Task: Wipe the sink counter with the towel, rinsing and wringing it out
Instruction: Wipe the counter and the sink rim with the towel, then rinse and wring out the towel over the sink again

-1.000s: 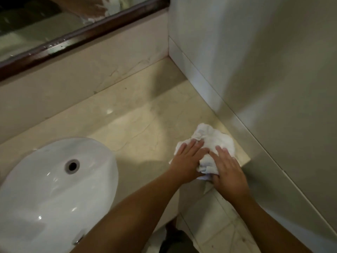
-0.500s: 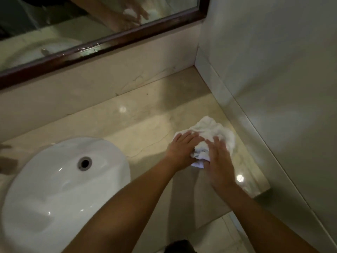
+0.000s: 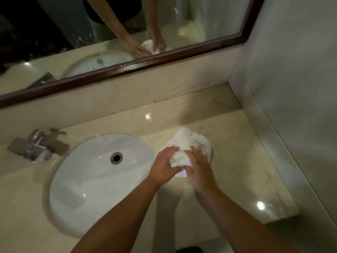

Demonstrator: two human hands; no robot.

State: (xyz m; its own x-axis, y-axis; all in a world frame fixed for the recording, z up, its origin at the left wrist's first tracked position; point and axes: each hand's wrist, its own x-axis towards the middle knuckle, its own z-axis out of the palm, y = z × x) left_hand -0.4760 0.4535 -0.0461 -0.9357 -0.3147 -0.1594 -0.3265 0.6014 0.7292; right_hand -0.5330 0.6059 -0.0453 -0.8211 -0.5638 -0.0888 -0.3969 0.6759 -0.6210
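Observation:
A crumpled white towel (image 3: 189, 143) lies on the beige marble counter (image 3: 233, 147), just right of the white oval sink (image 3: 94, 179). My left hand (image 3: 164, 167) presses flat on the towel's left side with straight fingers. My right hand (image 3: 198, 170) presses on its right side, fingers extended over the cloth. The near edge of the towel is hidden between my two hands.
A chrome faucet (image 3: 34, 147) stands left of the sink. A dark-framed mirror (image 3: 127, 68) runs along the back wall above a marble backsplash. A pale wall (image 3: 291, 88) closes the counter's right side. The counter's front edge drops off at lower right.
The towel and both hands have slid away from the counter's front right corner toward the sink. My view has lifted, bringing the mirror and faucet into sight.

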